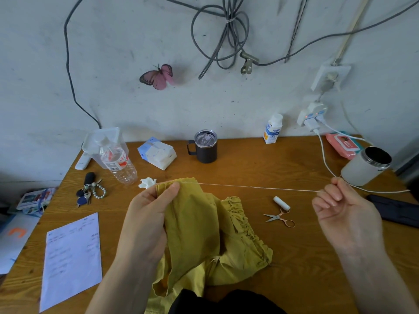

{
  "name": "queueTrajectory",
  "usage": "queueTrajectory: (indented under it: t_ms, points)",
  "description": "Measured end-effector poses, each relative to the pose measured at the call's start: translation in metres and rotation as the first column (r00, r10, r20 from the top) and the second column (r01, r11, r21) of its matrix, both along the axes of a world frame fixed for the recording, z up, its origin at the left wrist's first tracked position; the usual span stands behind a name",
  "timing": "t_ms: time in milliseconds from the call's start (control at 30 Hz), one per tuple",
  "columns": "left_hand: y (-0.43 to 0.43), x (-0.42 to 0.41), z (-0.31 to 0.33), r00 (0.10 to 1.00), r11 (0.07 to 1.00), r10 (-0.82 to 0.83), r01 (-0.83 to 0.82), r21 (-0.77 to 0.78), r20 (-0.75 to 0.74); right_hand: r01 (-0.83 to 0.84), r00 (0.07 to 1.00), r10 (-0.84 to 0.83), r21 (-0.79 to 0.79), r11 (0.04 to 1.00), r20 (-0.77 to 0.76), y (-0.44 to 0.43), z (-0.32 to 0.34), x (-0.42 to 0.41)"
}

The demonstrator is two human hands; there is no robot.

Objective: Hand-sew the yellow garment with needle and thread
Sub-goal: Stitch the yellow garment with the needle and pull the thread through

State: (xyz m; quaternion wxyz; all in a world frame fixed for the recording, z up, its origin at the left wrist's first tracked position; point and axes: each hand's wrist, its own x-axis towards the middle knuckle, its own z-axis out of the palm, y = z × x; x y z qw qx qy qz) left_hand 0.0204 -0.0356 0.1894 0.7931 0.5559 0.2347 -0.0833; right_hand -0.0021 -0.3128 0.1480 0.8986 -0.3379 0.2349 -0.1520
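The yellow garment (204, 234) lies bunched on the wooden table (249, 168) in front of me. My left hand (147, 214) grips a fold of it near its top edge, thumb on the cloth. A white thread (256, 188) runs taut from that edge to my right hand (340, 207), which pinches its end with curled fingers. The needle is too small to make out. A white thread spool (281, 203) and small scissors (280, 218) lie on the table between the garment and my right hand.
A dark mug (205, 147), a tissue pack (157, 155), a plastic bottle (119, 163), keys (89, 191) and a crumpled tissue (147, 182) lie behind the garment. A paper sheet (71, 259) is at left. A white canister (366, 166), charger cable and dark case (394, 209) are at right.
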Motion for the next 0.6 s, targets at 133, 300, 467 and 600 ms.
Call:
queueTrajectory:
  t_ms: [133,300,467,600]
  points:
    - [0.000,-0.001,0.000,1.000,1.000,0.001,-0.001,-0.006,0.005,0.024,0.999,-0.023,0.008,1.000,-0.025,-0.001,-0.003,0.001]
    - [-0.005,-0.005,0.002,0.999,0.999,-0.043,0.043,-0.008,0.030,-0.014,0.999,0.011,-0.075,0.997,-0.040,0.009,-0.002,0.000]
    - [-0.014,-0.012,0.004,0.987,0.989,-0.145,0.143,0.029,0.065,-0.162,0.976,0.201,-0.334,0.929,0.085,0.039,0.011,-0.003]
    - [-0.018,-0.015,0.006,0.970,0.971,-0.226,0.218,0.093,0.084,-0.148,0.925,0.363,-0.770,0.621,0.115,0.067,0.029,-0.007]
